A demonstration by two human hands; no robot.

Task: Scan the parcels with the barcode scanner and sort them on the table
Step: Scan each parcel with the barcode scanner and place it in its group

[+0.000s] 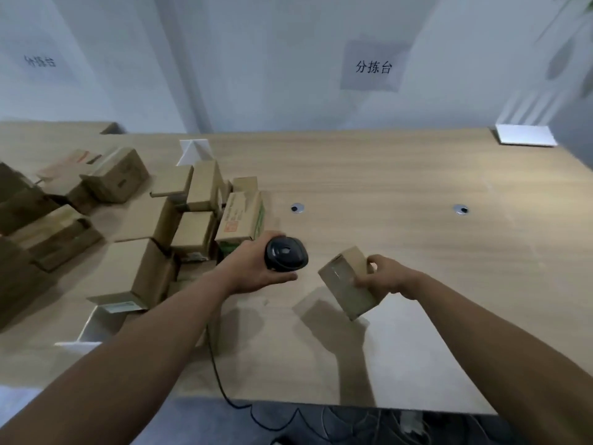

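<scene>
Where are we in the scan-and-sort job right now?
Done: nothing visibly sorted; the right side of the light wooden table holds no parcels. In hand: the left hand grips the black corded barcode scanner, and the right hand holds a small brown cardboard parcel tilted above the table. Left: the pile of brown cardboard boxes at the left.

A single head-worn wide-angle view looks forward and down, close over the table [385, 175], toward the wall [256, 59].

My wood-grain table [401, 175] has a pile of cardboard parcels [134, 220] on the left and a white sheet [526, 134] back right.
</scene>
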